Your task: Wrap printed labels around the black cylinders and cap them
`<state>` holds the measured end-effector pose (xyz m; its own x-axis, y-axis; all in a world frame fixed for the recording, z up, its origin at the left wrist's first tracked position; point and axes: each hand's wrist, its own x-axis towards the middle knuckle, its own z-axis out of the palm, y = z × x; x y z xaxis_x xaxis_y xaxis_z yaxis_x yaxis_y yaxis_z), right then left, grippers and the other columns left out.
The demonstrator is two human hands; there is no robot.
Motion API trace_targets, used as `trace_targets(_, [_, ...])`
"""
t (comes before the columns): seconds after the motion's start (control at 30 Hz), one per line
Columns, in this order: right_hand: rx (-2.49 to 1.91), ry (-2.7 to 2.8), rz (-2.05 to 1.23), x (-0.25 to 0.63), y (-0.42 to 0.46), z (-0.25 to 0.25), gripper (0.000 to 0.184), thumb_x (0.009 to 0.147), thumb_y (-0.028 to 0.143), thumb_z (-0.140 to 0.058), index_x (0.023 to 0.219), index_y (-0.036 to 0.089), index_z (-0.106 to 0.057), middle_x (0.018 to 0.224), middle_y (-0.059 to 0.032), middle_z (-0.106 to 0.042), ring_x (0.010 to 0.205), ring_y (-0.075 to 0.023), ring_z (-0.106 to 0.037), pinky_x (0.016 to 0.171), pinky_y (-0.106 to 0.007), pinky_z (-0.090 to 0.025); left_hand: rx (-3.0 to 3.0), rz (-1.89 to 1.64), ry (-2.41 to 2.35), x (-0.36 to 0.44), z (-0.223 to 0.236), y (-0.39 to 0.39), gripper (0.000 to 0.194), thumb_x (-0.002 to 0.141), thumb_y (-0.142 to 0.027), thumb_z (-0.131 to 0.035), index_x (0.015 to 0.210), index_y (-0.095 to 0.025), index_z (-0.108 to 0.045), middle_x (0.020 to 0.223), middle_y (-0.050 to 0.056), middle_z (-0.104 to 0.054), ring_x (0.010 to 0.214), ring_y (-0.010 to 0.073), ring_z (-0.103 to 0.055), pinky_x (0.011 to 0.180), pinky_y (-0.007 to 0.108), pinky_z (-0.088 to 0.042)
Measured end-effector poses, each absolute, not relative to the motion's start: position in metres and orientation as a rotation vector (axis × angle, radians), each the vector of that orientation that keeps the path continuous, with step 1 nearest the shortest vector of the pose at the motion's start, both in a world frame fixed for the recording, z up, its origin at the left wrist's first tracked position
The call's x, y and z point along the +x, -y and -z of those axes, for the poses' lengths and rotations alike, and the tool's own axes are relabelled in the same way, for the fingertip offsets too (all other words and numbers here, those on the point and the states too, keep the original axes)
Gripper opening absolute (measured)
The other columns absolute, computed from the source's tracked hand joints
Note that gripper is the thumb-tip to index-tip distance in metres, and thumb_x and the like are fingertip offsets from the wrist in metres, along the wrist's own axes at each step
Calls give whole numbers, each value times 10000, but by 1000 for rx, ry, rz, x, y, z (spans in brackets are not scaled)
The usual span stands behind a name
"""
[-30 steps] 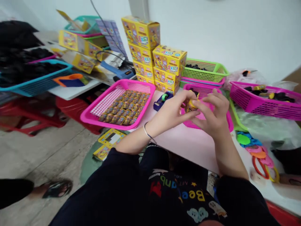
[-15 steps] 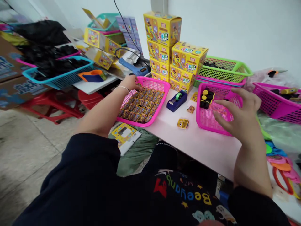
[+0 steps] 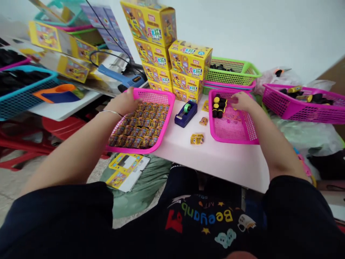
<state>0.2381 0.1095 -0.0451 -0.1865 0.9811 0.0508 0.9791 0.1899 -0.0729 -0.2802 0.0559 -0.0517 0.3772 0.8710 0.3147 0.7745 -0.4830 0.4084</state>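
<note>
Left of tape dispenser [image 3: 185, 114]: left hand [image 3: 121, 102] loosely spread, fingers at far rim of pink mesh basket [image 3: 156, 94], just above rows of small packets [image 3: 140, 126]. Right of dispenser: right hand [image 3: 244, 101] bunched over second pink basket [image 3: 234, 141], just beside upright black-and-yellow cylinders [image 3: 219, 107]; pinch cannot be told.

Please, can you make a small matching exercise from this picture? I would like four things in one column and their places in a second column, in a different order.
Things:
1. left hand
2. right hand
3. navy tape dispenser
4. black-and-yellow cylinders

Places:
A. on the pale pink table, between two baskets
B. grouped at the left side of a pink mesh basket
C. at the far left corner of the pink basket of small packets
D. over the mesh, beside the grouped cylinders

Pairs: 1-C, 2-D, 3-A, 4-B
</note>
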Motion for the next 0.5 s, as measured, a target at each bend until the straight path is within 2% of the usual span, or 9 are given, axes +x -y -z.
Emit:
trace_targets(0.07, [-2112, 2370, -67, 242, -122, 58, 444, 1027, 411, -750, 1395, 174, -681, 1451, -145, -693, 1312, -288, -693, 1123, -526, -618, 2447, -736, -1682, -250, 43, -31, 804, 1063, -813, -346, 1405, -140, -622, 1079, 124, -799, 1258, 319, -680, 1211, 583, -503])
trace_targets(0.1, [-2179, 2381, -90, 245, -125, 64, 467, 1033, 450, -742, 1413, 188, -665, 1453, -127, -687, 1272, -272, -707, 1080, -515, -637, 2466, -683, -1768, -230, 41, -15, 782, 1115, -718, -299, 1488, -86, -568, 1260, 166, -777, 1306, 327, -665, 1226, 610, -502])
trace_targets(0.17, [-2264, 2410, -129, 251, -126, 72, 464, 1044, 472, -724, 1414, 200, -661, 1439, -112, -690, 1236, -255, -717, 1049, -499, -650, 2555, -589, -1708, -184, 45, 20, 602, 1147, -546, -388, 1499, -101, -590, 1441, 164, -721, 1347, 309, -662, 1251, 562, -513])
trace_targets(0.27, [-2286, 2433, -115, 257, -119, 78, 441, 1049, 458, -718, 1407, 205, -668, 1450, -118, -686, 1246, -252, -712, 1062, -493, -644, 2756, -264, -1427, -113, 70, 65, 378, 1141, -249, -434, 1413, -128, -666, 1461, 152, -718, 1349, 254, -694, 1243, 445, -554])
trace_targets(0.33, [-2271, 2419, -81, 257, -116, 78, 434, 1054, 454, -712, 1411, 211, -667, 1461, -117, -681, 1252, -248, -709, 1067, -491, -641, 2774, -156, -1369, -78, 94, 82, 339, 1117, -194, -489, 1384, -124, -685, 1409, 154, -747, 1291, 255, -733, 1120, 396, -633])
trace_targets(0.4, [-2240, 2397, -73, 255, -115, 78, 451, 1052, 451, -716, 1422, 199, -658, 1458, -119, -680, 1250, -250, -710, 1064, -496, -640, 2772, -99, -1387, -59, 117, 87, 358, 1105, -130, -458, 1386, -81, -674, 1400, 200, -747, 1277, 281, -744, 1022, 402, -670])
trace_targets(0.5, [-2124, 2402, -104, 255, -117, 80, 471, 1040, 458, -731, 1418, 187, -658, 1439, -121, -689, 1244, -261, -714, 1054, -504, -647, 2776, -46, -1381, -53, 140, 80, 357, 1106, -86, -407, 1307, -58, -701, 1298, 204, -776, 1214, 270, -762, 1017, 418, -669])
